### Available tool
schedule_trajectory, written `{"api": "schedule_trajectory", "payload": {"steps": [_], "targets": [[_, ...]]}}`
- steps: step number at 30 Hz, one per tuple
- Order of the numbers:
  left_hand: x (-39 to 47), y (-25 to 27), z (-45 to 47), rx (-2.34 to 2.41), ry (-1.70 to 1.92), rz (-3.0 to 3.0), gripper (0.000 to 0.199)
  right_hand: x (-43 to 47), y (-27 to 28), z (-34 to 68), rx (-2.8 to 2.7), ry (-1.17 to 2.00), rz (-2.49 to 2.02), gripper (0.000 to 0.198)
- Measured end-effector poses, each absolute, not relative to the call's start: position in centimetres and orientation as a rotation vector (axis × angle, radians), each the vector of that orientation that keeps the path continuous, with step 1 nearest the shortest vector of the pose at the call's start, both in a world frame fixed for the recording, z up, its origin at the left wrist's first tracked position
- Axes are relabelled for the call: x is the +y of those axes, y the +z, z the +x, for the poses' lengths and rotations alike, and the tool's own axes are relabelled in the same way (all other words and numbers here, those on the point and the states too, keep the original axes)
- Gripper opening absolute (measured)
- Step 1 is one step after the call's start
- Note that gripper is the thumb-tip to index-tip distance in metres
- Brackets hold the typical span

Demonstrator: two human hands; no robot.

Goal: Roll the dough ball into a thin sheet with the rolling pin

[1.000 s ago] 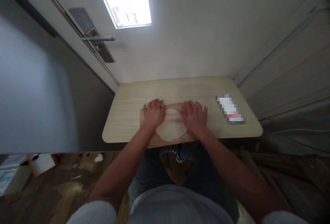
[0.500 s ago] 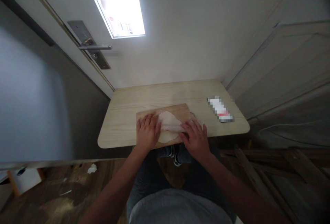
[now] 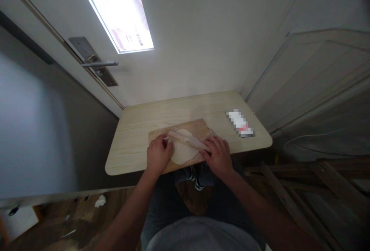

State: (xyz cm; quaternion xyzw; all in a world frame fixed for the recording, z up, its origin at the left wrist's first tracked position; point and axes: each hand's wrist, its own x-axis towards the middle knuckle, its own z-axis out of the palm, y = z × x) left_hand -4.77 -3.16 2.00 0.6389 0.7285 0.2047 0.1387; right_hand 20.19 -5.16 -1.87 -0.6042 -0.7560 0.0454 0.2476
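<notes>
Lower middle of frame, your right hand (image 3: 216, 154) has the rolling pin (image 3: 187, 139) gripped; left hand (image 3: 159, 152) touches the dough (image 3: 180, 154), can't tell if clamped.

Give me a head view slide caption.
Right hand on a rolling pin across flattened dough on a wooden board, left hand at the dough's edge.
</notes>
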Motion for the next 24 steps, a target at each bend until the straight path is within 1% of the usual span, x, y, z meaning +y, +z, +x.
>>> {"api": "schedule_trajectory", "payload": {"steps": [7, 17, 20, 22, 24], "targets": [[-1.1, 2.4, -4.9, 2.063, 0.463, 1.701, 0.024, -4.9, -1.9, 20.2, -2.055, 0.103, -1.615, 0.028], [-1.1, 1.7, -4.7, 1.972, 0.698, 1.588, 0.005, -4.0, -1.7, 20.5, -2.073, 0.076, -1.602, 0.028], [-2.0, 2.1, -5.3, 1.979, 0.863, 1.531, 0.008, -3.7, -1.6, 20.9, -2.098, 0.078, -1.589, 0.03], [-2.6, 2.4, -5.9, 2.017, 0.929, 1.482, 0.015, -3.7, -1.4, 21.2, -2.128, 0.095, -1.585, 0.03], [-3.1, 2.5, -6.5, 2.042, 0.895, 1.434, 0.025, -3.7, -1.2, 21.4, -2.166, 0.119, -1.596, 0.028]]}}
